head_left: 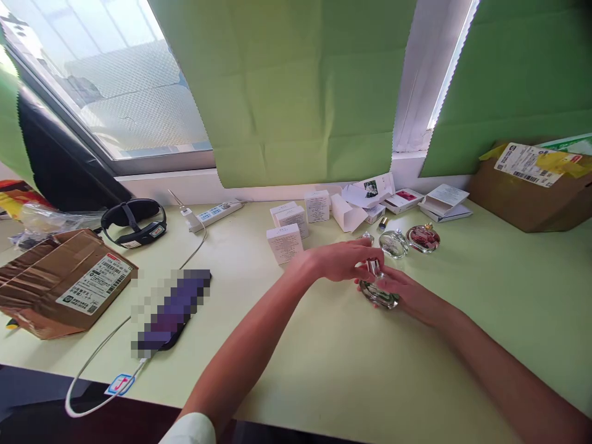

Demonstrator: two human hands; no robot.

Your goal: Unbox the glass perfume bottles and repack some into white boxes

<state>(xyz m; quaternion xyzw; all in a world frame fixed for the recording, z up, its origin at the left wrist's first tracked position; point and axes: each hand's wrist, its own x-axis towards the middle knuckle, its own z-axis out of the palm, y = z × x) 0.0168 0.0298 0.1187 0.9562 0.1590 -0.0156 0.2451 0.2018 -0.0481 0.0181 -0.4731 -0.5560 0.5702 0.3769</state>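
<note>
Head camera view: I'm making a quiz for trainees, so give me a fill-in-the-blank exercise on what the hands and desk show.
1. Both hands hold a round glass perfume bottle with a ____ cap.
2. The left hand has its fingers on the bottle's ____.
3. The right hand steadies the bottle from the ____ side.
4. Behind the bottle, the small closed boxes are ____ in colour.

Missing words: silver; cap; right; white

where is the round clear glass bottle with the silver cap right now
In the head view the round clear glass bottle with the silver cap sits right of centre on the pale green table, between the left hand and right hand.
</note>
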